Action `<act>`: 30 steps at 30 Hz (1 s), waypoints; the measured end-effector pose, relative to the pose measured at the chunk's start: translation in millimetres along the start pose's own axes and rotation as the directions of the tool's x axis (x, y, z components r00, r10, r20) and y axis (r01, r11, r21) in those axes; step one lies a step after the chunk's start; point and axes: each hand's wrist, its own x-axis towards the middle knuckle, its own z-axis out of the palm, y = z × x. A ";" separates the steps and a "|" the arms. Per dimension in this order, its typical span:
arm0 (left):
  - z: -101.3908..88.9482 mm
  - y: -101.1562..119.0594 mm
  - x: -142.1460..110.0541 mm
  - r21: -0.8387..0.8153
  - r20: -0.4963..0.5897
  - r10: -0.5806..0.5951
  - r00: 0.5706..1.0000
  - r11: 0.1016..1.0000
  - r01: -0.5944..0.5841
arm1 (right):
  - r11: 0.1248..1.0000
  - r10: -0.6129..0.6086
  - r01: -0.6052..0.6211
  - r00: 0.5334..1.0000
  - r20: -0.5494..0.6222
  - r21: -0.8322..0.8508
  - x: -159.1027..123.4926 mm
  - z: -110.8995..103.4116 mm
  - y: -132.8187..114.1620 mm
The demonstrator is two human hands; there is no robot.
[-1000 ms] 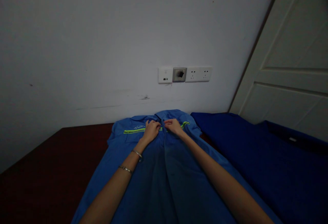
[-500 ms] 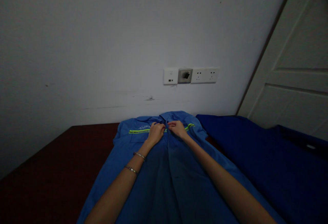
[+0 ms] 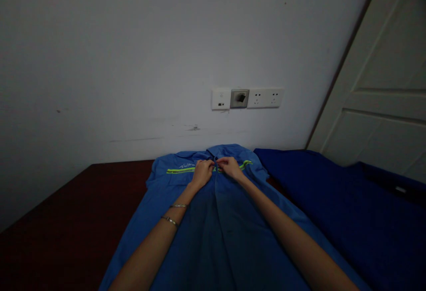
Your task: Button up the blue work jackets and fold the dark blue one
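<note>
A light blue work shirt (image 3: 173,198) with a neon yellow chest stripe lies flat on a dark red table (image 3: 66,220), collar toward the wall. Both my arms reach along it. My left hand (image 3: 203,172) is closed in a pinch on the shirt's front edge just below the collar. My right hand (image 3: 229,167) pinches the facing edge, and the fingertips of both hands meet at the middle of the chest. Two thin bracelets sit on my left wrist.
A darker blue garment (image 3: 333,202) is spread to the right of the shirt. The white wall behind carries a row of sockets (image 3: 248,98). A white panelled door (image 3: 382,91) stands at the right.
My hands have drawn closer together at the collar, fingertips now touching. The view shifted slightly, so things sit a little further right than a second ago.
</note>
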 end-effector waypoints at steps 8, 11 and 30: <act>5.0 -5.2 1.0 -0.066 -0.028 0.010 1.000 0.998 -0.012 | 0.981 -0.145 0.141 0.989 -0.023 -0.134 -1.8 1.0 4.0; 6.2 -7.6 1.2 -0.131 -0.028 -0.001 1.000 0.991 -0.003 | 0.951 -0.250 0.246 0.968 0.000 -0.186 -3.3 -0.7 4.9; 0.7 -3.9 2.6 -0.366 0.036 -0.136 0.990 0.920 0.140 | 0.873 -0.423 0.407 0.906 -0.001 -0.269 -8.3 3.1 8.5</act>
